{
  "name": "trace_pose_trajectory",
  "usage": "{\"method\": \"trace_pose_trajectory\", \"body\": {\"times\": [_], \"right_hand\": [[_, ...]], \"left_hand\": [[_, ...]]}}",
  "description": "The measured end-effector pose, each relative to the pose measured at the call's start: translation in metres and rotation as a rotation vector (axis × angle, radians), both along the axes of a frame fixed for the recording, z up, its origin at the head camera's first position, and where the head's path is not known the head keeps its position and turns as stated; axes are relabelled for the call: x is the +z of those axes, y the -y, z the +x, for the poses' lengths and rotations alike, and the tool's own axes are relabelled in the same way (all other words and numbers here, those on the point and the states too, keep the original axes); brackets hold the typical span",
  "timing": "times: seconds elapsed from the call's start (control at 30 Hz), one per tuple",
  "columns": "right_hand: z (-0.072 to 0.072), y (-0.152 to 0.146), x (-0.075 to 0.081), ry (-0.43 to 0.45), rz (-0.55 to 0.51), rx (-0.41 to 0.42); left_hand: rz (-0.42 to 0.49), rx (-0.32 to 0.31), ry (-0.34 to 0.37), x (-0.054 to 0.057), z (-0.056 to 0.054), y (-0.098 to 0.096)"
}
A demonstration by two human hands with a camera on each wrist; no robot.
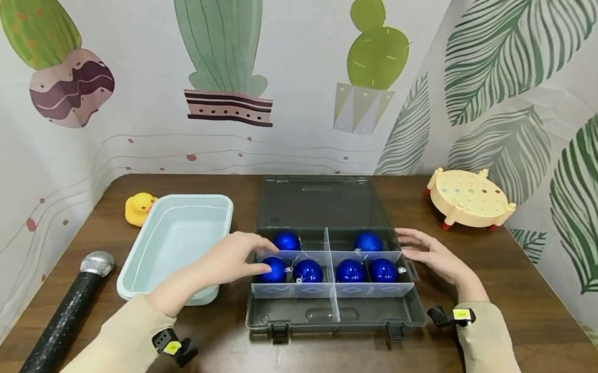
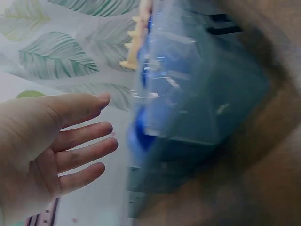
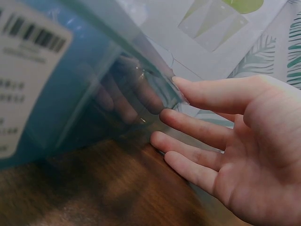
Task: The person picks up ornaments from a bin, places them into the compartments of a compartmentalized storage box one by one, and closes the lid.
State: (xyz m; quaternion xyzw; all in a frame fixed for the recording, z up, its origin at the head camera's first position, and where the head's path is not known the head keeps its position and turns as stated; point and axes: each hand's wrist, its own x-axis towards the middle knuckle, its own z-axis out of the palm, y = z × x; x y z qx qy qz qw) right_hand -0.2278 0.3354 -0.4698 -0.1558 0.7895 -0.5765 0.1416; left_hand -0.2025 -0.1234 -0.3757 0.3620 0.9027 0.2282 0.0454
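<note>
A dark translucent compartment box (image 1: 292, 310) stands with its lid (image 1: 318, 203) laid back. Clear dividers (image 1: 375, 288) split it, and several blue Christmas baubles (image 1: 307, 271) with metal caps lie in its back and middle rows. My left hand (image 1: 234, 257) hovers over the box's left edge, near the leftmost bauble (image 1: 274, 270); the left wrist view shows its fingers (image 2: 87, 155) spread and holding nothing. Against the box's right side wall rest the fingertips of my right hand (image 1: 433, 255). In the right wrist view, those fingers (image 3: 197, 125) are extended along the translucent wall.
Left of the box sits a pale blue plastic basin (image 1: 170, 241), partly behind my left forearm. A yellow rubber duck (image 1: 140, 208) stands beyond it, and a black microphone (image 1: 62, 325) lies at the left. A cream toy stool (image 1: 470, 196) with red feet is at the back right.
</note>
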Motion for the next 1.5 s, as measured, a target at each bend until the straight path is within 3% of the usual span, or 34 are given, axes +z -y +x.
{"method": "trace_pose_trajectory", "body": {"times": [0.27,0.4,0.6,0.77,0.87,1.07,1.23,1.5], "right_hand": [[0.000,0.000,0.000,-0.005,-0.002,0.006],[-0.001,-0.001,-0.002,-0.011,0.001,0.004],[-0.001,-0.002,-0.002,-0.009,-0.010,0.010],[-0.001,-0.003,-0.002,-0.007,-0.007,0.008],[0.000,-0.004,-0.001,-0.002,-0.007,0.003],[0.000,-0.005,-0.003,0.003,-0.007,-0.002],[0.000,-0.004,-0.003,-0.011,-0.015,0.004],[-0.001,-0.001,-0.003,0.004,-0.018,0.012]], "left_hand": [[0.120,0.086,-0.100,0.045,-0.004,0.008],[0.162,0.136,-0.129,0.063,-0.011,0.011],[0.135,0.168,-0.087,0.077,-0.033,0.014],[0.117,0.159,-0.066,0.085,-0.054,0.015],[0.101,0.150,-0.077,0.086,-0.067,0.014],[0.017,0.198,-0.065,0.081,-0.095,0.013],[-0.032,0.209,-0.002,0.074,-0.118,0.014],[0.046,0.274,0.149,0.057,-0.143,0.015]]}}
